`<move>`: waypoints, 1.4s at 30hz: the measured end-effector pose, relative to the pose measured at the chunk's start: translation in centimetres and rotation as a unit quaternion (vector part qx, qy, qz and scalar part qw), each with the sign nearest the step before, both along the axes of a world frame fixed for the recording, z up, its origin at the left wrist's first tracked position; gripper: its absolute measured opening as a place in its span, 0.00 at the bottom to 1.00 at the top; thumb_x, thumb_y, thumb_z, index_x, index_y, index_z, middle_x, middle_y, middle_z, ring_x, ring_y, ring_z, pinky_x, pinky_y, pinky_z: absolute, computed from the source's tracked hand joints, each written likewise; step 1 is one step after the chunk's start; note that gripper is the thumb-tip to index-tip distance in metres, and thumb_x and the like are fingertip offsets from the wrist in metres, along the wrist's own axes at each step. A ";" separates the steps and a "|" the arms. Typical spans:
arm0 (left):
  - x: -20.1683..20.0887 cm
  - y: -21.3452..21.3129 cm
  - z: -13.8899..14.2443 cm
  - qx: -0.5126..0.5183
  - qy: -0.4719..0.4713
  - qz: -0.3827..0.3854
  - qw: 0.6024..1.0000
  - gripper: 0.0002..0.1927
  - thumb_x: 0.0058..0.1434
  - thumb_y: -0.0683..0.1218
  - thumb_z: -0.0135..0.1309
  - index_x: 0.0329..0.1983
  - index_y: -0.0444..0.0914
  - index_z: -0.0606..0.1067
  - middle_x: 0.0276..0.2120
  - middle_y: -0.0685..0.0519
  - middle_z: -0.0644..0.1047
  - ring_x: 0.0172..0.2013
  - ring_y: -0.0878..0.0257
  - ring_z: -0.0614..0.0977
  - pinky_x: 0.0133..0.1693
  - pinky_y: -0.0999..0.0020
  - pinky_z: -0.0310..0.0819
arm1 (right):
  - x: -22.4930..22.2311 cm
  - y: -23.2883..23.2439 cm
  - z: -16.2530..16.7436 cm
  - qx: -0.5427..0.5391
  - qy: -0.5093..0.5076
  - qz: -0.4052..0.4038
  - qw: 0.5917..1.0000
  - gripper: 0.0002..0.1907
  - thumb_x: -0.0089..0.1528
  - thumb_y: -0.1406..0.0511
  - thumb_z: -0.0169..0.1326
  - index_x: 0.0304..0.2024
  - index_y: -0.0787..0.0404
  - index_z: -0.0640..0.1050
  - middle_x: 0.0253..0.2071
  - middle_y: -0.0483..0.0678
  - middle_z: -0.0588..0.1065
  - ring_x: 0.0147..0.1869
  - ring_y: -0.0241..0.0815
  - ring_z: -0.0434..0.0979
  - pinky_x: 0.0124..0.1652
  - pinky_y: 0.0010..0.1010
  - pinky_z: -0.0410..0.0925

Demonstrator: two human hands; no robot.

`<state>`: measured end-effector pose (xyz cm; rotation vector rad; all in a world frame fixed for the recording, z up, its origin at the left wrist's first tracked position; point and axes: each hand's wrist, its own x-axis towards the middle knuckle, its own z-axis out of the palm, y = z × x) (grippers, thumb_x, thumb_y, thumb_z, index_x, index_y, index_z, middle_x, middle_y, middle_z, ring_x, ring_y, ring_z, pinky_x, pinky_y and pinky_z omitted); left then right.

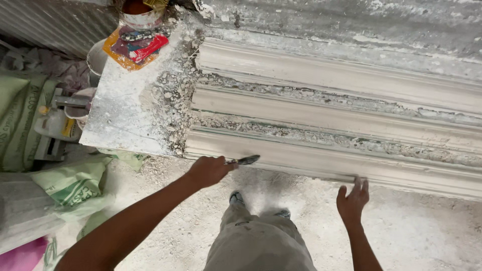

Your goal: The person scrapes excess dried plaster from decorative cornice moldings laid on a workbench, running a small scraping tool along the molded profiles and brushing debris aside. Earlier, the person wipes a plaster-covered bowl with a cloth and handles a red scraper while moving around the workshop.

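My left hand (pixel 208 170) is closed around the handle of a small dark-bladed scraper (pixel 247 160), whose tip rests on the front edge of a long white plaster cornice moulding (pixel 331 118). The moulding lies lengthwise on a dusty work table (pixel 130 108), several ridged strips side by side with crumbled plaster between them. My right hand (pixel 352 199) is open, fingers spread, with the fingertips pressed against the moulding's lower front edge further right.
A tin and a colourful packet (pixel 134 44) sit at the table's far left corner. Green and white sacks (pixel 70 185) and a white bottle (pixel 56 125) crowd the floor on the left. My legs and shoes (pixel 258 203) stand on the dusty concrete floor.
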<state>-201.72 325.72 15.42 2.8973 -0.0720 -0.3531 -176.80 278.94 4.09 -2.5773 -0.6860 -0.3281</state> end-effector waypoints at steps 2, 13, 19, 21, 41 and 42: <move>-1.7 2.1 1.2 0.025 0.039 0.002 0.999 0.20 0.72 0.51 0.42 0.67 0.58 0.69 0.30 0.48 0.74 0.22 0.57 0.79 0.21 0.59 0.77 | 0.7 0.8 0.0 0.000 0.019 -0.014 1.000 0.33 0.68 0.61 0.51 0.70 0.73 0.62 0.72 0.78 0.57 0.78 0.74 0.54 0.70 0.60 0.53; 1.9 -2.8 0.7 0.023 0.100 0.006 0.995 0.21 0.75 0.49 0.39 0.70 0.55 0.65 0.26 0.48 0.72 0.21 0.57 0.79 0.18 0.61 0.79 | 1.1 0.6 0.7 -0.006 0.096 -0.041 0.995 0.33 0.69 0.58 0.51 0.68 0.75 0.64 0.74 0.77 0.54 0.77 0.72 0.53 0.67 0.56 0.59; 0.3 -0.9 0.0 0.000 -0.029 -0.011 1.000 0.18 0.71 0.51 0.45 0.64 0.57 0.72 0.27 0.49 0.76 0.22 0.59 0.80 0.19 0.61 0.73 | 1.2 -0.5 0.9 -0.020 0.101 -0.038 0.994 0.31 0.67 0.58 0.50 0.70 0.66 0.65 0.75 0.68 0.56 0.78 0.67 0.58 0.64 0.52 0.65; -0.4 0.7 0.9 0.024 -0.023 -0.011 0.999 0.19 0.70 0.52 0.45 0.64 0.58 0.72 0.27 0.50 0.76 0.22 0.58 0.80 0.20 0.59 0.73 | 1.0 -0.8 1.2 -0.022 0.107 -0.035 0.993 0.32 0.67 0.58 0.51 0.70 0.64 0.65 0.75 0.67 0.56 0.77 0.66 0.59 0.61 0.51 0.67; 6.6 -7.6 2.1 0.041 0.118 -0.028 0.992 0.23 0.73 0.50 0.41 0.70 0.54 0.64 0.28 0.44 0.76 0.21 0.54 0.82 0.18 0.57 0.77 | 0.9 -1.7 2.6 -0.002 0.155 -0.037 0.987 0.32 0.63 0.63 0.54 0.70 0.54 0.67 0.74 0.57 0.59 0.63 0.56 0.75 0.46 0.38 0.76; 8.3 -9.9 1.6 0.012 0.098 -0.021 0.995 0.21 0.73 0.49 0.41 0.69 0.52 0.66 0.27 0.45 0.77 0.22 0.54 0.83 0.20 0.57 0.77 | 0.9 -1.6 2.5 0.001 0.153 -0.037 0.987 0.31 0.63 0.64 0.54 0.70 0.53 0.67 0.74 0.57 0.59 0.62 0.55 0.76 0.46 0.38 0.76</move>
